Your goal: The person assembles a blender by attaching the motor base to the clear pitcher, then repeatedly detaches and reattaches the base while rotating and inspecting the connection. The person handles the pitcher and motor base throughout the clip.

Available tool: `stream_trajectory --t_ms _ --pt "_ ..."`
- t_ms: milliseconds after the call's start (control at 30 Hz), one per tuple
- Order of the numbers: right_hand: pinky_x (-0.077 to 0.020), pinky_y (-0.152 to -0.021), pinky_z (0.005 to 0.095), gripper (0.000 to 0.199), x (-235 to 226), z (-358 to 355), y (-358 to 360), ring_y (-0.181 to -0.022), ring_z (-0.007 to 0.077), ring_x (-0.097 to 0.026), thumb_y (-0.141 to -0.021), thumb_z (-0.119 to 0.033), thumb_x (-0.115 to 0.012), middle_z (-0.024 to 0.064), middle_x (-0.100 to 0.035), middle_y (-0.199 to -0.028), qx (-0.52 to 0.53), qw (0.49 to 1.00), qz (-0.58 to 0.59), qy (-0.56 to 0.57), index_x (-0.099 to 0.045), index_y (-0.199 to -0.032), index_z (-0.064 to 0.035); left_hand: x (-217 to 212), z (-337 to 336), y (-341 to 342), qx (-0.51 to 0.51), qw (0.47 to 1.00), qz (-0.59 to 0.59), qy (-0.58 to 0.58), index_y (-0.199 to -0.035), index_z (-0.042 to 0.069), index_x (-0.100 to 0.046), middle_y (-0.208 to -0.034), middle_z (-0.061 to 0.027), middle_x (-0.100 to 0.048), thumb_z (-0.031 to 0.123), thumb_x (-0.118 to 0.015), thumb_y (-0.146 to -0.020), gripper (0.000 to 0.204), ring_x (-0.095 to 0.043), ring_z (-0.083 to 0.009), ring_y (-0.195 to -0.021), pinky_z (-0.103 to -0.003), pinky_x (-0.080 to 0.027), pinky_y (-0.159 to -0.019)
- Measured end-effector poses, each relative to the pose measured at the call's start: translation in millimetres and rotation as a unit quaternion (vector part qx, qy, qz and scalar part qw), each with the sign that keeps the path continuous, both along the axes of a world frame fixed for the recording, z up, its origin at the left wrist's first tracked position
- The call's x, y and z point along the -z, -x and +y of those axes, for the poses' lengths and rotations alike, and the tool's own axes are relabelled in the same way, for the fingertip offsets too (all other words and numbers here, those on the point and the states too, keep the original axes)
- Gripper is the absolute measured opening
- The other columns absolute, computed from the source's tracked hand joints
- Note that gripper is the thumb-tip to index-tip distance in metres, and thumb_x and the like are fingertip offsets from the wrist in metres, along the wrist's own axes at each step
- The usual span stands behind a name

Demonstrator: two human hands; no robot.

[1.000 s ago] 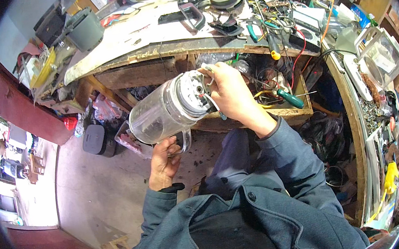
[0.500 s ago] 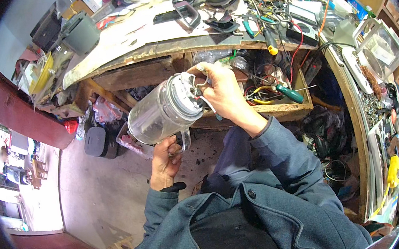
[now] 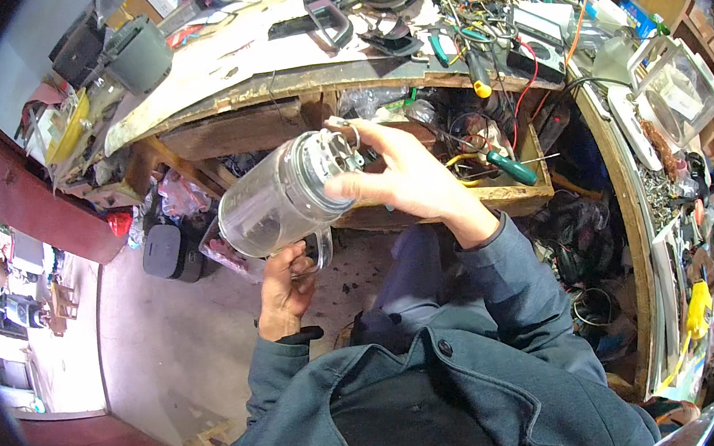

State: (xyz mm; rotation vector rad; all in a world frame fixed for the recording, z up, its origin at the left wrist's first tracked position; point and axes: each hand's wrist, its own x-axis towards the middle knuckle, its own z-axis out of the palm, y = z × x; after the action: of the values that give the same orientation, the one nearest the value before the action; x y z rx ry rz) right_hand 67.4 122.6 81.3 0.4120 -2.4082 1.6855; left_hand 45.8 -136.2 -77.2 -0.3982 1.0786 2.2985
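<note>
A clear blender jug (image 3: 261, 200) is held tilted over the floor in front of the bench, its grey base end (image 3: 317, 173) up and to the right. My left hand (image 3: 284, 293) is closed around the jug's clear handle from below. Across the base end, my right hand (image 3: 395, 171) has its thumb on the near side and its fingers on the far side, spanning the collar. Small metal parts show at that end between thumb and fingers. The undersides of the right fingers are partly hidden.
An open wooden drawer (image 3: 494, 202) beyond my right hand holds a green-handled screwdriver (image 3: 511, 168) and cables. The cluttered workbench (image 3: 188, 110) carries a dark grey container (image 3: 138, 58), tools and wires. A black box (image 3: 170, 253) stands on the floor at left. Along the right runs a crowded side bench (image 3: 623, 186).
My right thumb and fingers have spread from a pinch at the metal parts to span the base end. The jug and left hand have shifted slightly left.
</note>
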Motion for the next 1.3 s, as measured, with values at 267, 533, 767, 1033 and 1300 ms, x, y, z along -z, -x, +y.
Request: stream_trajectory --t_ms 267,533,767,1033,1300 --pt "-0.0455 -0.105 0.0348 0.088 15.1 0.9 4.3 -0.12 0.024 -0.06 -0.069 -0.03 -0.092 0.0187 -0.064 -0.129 0.045 0.995 0.065 -0.066 -0.052 -0.141 0.0037 3.5 -5.8 0.5 -0.007 0.999 0.035 -0.004 -0.099 0.008 -0.064 -0.076 0.0064 -0.056 0.014 -0.073 -0.085 0.018 -0.05 -0.0048 -0.06 -0.021 -0.032 -0.039" --pt "-0.0489 -0.103 0.0382 0.088 18.8 3.2 6.9 -0.118 0.031 -0.064 -0.064 -0.032 -0.093 0.0215 -0.067 -0.124 0.049 0.996 0.072 -0.034 -0.055 -0.136 0.0033 1.3 -3.8 -0.8 -0.003 0.998 0.053 0.014 -0.101 0.009 -0.063 -0.074 0.0064 -0.054 0.014 -0.071 -0.087 0.017 -0.051 -0.0054 -0.06 -0.022 -0.031 -0.038" --pt "-0.0448 -0.105 0.034 0.089 19.8 11.3 1.8 -0.118 0.0222 -0.061 -0.062 -0.026 -0.097 0.0126 -0.066 -0.125 0.043 0.998 0.039 -0.039 -0.056 -0.136 -0.0008 -19.6 13.3 -9.9 -0.047 0.992 0.072 0.093 -0.097 0.011 -0.058 -0.065 0.0076 -0.047 0.014 -0.069 -0.09 0.013 -0.043 -0.0034 -0.049 -0.02 -0.029 -0.035" --pt "-0.0429 -0.109 0.034 0.089 26.5 10.6 -4.3 -0.124 0.0209 -0.06 -0.061 -0.027 -0.097 0.0125 -0.066 -0.132 0.06 0.997 0.038 -0.023 -0.059 -0.138 -0.003 -23.6 15.1 -11.4 -0.054 0.99 0.077 0.108 -0.094 0.012 -0.057 -0.065 0.0082 -0.046 0.011 -0.068 -0.09 0.012 -0.043 -0.0029 -0.049 -0.02 -0.029 -0.034" --pt "-0.046 -0.105 0.0344 0.09 33.7 9.5 -4.3 -0.117 0.0186 -0.062 -0.06 -0.026 -0.097 0.0108 -0.067 -0.128 0.083 0.995 0.056 -0.029 -0.059 -0.138 -0.0035 -23.1 15.2 -9.3 -0.051 0.989 0.075 0.115 -0.095 0.012 -0.056 -0.069 0.0076 -0.049 0.009 -0.067 -0.089 0.013 -0.044 -0.0029 -0.05 -0.019 -0.031 -0.034"
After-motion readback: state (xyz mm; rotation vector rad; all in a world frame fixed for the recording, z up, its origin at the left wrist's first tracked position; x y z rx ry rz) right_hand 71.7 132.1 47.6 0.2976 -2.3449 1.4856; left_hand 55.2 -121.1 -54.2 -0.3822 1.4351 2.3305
